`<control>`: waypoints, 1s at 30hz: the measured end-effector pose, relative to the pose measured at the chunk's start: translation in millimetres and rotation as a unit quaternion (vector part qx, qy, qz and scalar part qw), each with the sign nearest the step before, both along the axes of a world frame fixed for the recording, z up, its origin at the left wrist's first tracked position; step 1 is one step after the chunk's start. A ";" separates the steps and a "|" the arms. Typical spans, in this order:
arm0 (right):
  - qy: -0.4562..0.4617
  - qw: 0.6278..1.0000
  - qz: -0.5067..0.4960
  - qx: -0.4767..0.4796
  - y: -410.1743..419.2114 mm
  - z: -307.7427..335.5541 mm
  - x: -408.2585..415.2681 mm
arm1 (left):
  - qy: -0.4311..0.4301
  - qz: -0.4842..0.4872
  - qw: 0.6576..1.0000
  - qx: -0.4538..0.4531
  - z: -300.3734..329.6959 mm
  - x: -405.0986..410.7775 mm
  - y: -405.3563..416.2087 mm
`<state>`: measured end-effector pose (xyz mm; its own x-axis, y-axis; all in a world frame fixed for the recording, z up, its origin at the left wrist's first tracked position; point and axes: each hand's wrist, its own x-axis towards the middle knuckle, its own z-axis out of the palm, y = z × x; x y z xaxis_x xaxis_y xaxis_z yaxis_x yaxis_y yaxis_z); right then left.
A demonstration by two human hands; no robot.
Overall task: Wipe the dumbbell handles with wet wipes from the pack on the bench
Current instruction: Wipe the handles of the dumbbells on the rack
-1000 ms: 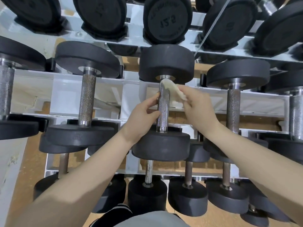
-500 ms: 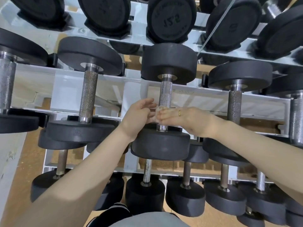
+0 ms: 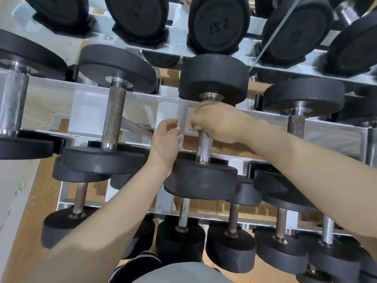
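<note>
The middle dumbbell on the rack's centre shelf has a knurled steel handle between two black weights. My right hand is curled round the upper part of that handle, just under the far weight. The wet wipe is almost wholly hidden inside this grip. My left hand hovers just left of the handle, apart from it, fingers loosely curled and holding nothing. The pack of wipes and the bench are out of view.
A white steel rack holds rows of black dumbbells. Neighbouring dumbbells stand close on the left and right. A lower row and an upper row hem in the shelf. Wooden floor shows beneath.
My right hand has slid with the wipe from the bottom of the handle to its top. My left hand has let go of the handle and drawn off to the left.
</note>
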<state>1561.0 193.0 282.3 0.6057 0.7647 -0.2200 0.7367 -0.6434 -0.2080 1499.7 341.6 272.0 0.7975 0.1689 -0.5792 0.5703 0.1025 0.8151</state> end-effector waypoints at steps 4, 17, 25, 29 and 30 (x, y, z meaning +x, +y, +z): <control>0.113 0.992 0.042 -0.029 6.7 0.8 -22.3 | -0.014 -0.011 1.000 -0.002 1.1 -1.5 4.1; -0.058 0.975 0.033 -0.214 27.8 27.6 6.0 | -0.020 -0.053 0.998 0.006 3.0 4.2 6.0; 0.302 0.950 -0.074 0.027 7.9 29.4 -50.4 | -0.007 -0.081 0.997 -0.005 8.5 5.6 10.9; 0.311 0.805 -0.376 0.339 -32.0 39.8 -52.5 | 0.002 -0.200 0.980 -0.007 12.3 0.3 1.4; 0.239 0.770 -0.460 0.371 -40.1 30.6 -53.0 | -0.021 -0.246 0.969 0.023 11.3 -2.9 -1.3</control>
<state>1508.0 152.8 312.9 0.9518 0.0822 -0.2954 -0.2356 -0.4205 -0.8762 1496.8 340.2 283.3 0.8113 -0.2116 -0.5449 0.5067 -0.2104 0.8361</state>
